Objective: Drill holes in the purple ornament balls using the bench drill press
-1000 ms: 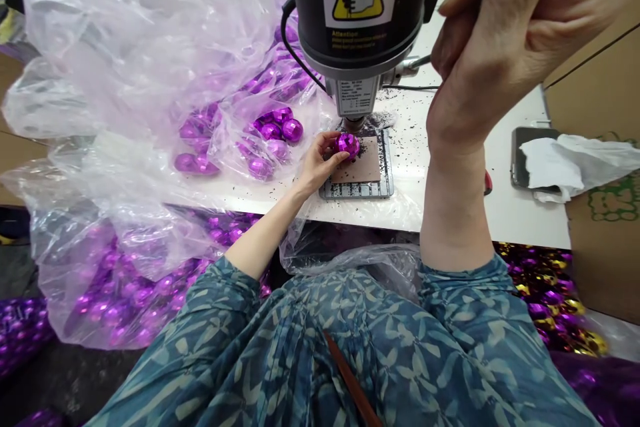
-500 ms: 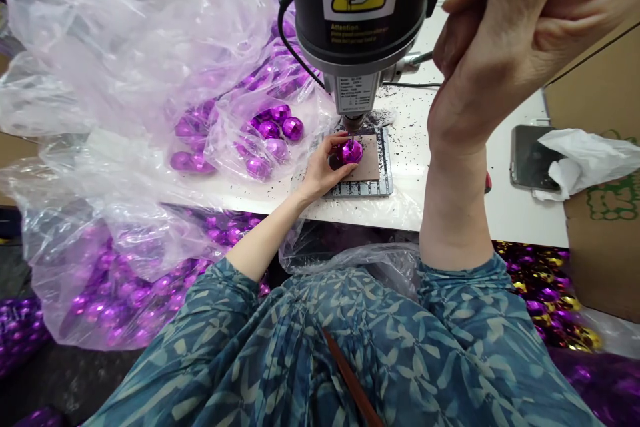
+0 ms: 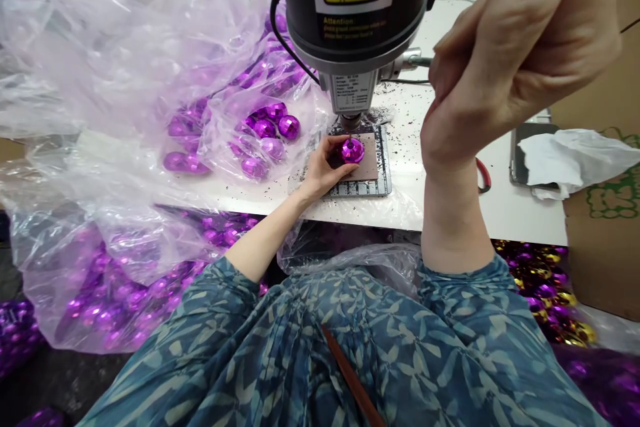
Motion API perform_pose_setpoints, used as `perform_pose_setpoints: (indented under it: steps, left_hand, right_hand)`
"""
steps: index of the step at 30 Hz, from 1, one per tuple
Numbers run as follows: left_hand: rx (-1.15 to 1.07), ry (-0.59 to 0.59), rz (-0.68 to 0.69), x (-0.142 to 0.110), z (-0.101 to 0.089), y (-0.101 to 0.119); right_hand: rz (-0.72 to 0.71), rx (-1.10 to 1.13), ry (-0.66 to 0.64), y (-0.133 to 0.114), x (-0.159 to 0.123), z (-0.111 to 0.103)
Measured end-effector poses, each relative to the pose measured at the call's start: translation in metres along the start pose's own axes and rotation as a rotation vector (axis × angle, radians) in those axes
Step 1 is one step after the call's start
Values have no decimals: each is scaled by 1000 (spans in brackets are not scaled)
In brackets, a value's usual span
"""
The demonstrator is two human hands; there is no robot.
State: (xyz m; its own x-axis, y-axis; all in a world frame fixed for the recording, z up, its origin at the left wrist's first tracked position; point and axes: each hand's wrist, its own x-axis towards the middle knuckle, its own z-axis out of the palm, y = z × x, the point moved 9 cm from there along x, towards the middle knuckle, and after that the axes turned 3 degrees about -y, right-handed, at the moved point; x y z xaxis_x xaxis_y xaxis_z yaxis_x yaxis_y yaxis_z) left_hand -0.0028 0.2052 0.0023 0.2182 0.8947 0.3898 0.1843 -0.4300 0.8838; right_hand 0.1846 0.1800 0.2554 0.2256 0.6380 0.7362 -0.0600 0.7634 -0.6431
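My left hand [image 3: 324, 167] grips a shiny purple faceted ball [image 3: 353, 152] between thumb and fingers. The ball rests on a small brown board [image 3: 369, 161] over the metal base [image 3: 384, 177] of a drill press [image 3: 353, 20]. Directly above the ball is the chuck [image 3: 350, 121], its thin bit reaching down to a dark spot on top. At the upper right, my right hand [image 3: 515, 60] is closed round the end of the drill press lever [image 3: 419, 61]; the fingers are partly hidden behind the hand.
Clear plastic bags [image 3: 135, 67] with purple balls [image 3: 265, 128] cover the table's left side. Dark shavings lie round the base. A red-handled tool [image 3: 483, 177], a phone [image 3: 520, 153] under white tissue [image 3: 565, 160] and a cardboard box [image 3: 600, 247] are at the right.
My right hand has come down and a little left with the lever. My left hand still keeps the ball under the bit. The view has shifted slightly.
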Motion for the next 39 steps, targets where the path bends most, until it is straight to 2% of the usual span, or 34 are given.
perform_pose_setpoints:
  steps: [3,7,9,12,16,20,22,26,30,32,34,36,39]
  left_hand:
    - [-34,0,14,-1,0,0]
    - [-42,-8,32,-1,1,1]
    - [-33,-10,26,-1,1,2]
    - [-12,-15,-8,-1,3,2]
    - [-13,-21,-18,0,3,3]
    - [-12,0,0,0,1,5]
    - [-5,-3,3,0,2,5]
    - [-29,2,2,2,3,3]
    - [7,82,-48,0,-4,2]
    - [85,169,-65,-10,-14,11]
    - [173,225,-14,-28,-19,32]
    - [254,151,110,-52,-11,64]
    - [393,-170,321,-95,24,108]
  right_hand:
    - [-205,4,61,-11,-11,-8]
    - [-339,-17,74,-11,-19,-9]
    - [-375,-11,113,-9,-24,-12]
    - [-338,-67,174,0,-31,-18]
    - [-317,-101,193,14,-38,-24]
    - [-544,20,179,16,-51,-27]
    - [-593,55,159,13,-54,-25]
    - [-443,12,166,-3,-31,-17]
    - [-193,-18,88,-22,20,5]
    - [-24,-19,44,-16,41,14]
    - [63,-37,29,-10,51,18]
    - [57,-43,38,-6,53,17]
    - [5,-16,48,2,50,13]
